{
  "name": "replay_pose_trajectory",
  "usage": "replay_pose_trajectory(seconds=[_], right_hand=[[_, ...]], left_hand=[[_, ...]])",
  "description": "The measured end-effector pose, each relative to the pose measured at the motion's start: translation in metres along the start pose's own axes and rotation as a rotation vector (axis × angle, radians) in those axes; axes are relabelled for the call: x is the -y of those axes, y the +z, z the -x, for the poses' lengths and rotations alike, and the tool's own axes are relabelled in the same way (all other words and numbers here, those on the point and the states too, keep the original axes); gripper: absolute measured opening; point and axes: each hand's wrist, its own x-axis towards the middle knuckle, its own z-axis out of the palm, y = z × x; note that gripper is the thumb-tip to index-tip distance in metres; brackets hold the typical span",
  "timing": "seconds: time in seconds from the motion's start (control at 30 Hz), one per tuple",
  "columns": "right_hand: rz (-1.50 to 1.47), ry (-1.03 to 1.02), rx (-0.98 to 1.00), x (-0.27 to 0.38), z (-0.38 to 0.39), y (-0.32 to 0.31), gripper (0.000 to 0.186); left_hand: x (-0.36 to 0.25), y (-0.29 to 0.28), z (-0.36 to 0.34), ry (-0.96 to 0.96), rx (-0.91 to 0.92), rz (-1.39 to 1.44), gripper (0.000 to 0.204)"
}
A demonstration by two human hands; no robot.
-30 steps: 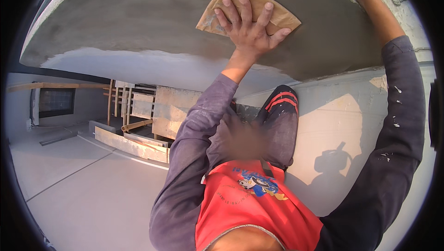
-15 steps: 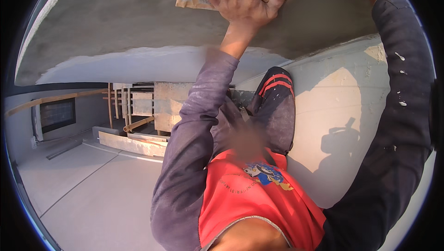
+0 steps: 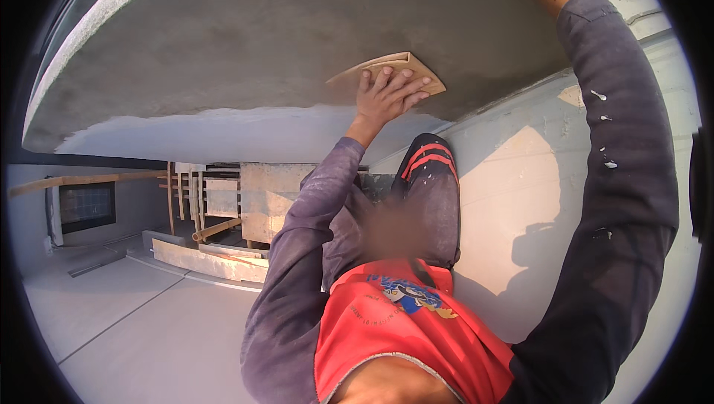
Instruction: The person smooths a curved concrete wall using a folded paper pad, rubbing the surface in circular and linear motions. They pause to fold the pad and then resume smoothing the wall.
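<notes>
My left hand lies over a folded piece of brown paper, pressing it against a damp grey plastered surface. The fingers reach across the paper, and the thumb is hidden. A pale, bare strip with an uneven boundary runs along the near side of the grey plaster. My right arm stretches up along the right, its dark sleeve spotted with white drops. The forearm leaves through the top edge, so the right hand is out of sight.
A rough pale rim bounds the plaster at the left. To the right stands a light wall with my shadow on it. Wooden boards and poles are stacked beyond my left arm, near a dark-framed window. My bent knee is below the plaster.
My left hand has drawn the brown paper down the plaster toward my body. My right forearm has shifted left at the top edge. The view has tilted, showing more of the far rim.
</notes>
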Motion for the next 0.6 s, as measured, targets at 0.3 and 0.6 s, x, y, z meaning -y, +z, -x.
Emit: replay_pose_trajectory(seconds=[0.3, 0.6], right_hand=[[0.036, -0.032, -0.01, -0.013, -0.002, 0.005, 0.044], [0.066, -0.077, -0.016, -0.018, 0.001, -0.002, 0.043]], left_hand=[[0.007, 0.011, -0.034, -0.204, -0.043, 0.075, 0.064], [0.016, -0.004, -0.09, -0.602, -0.093, 0.176, 0.072]])
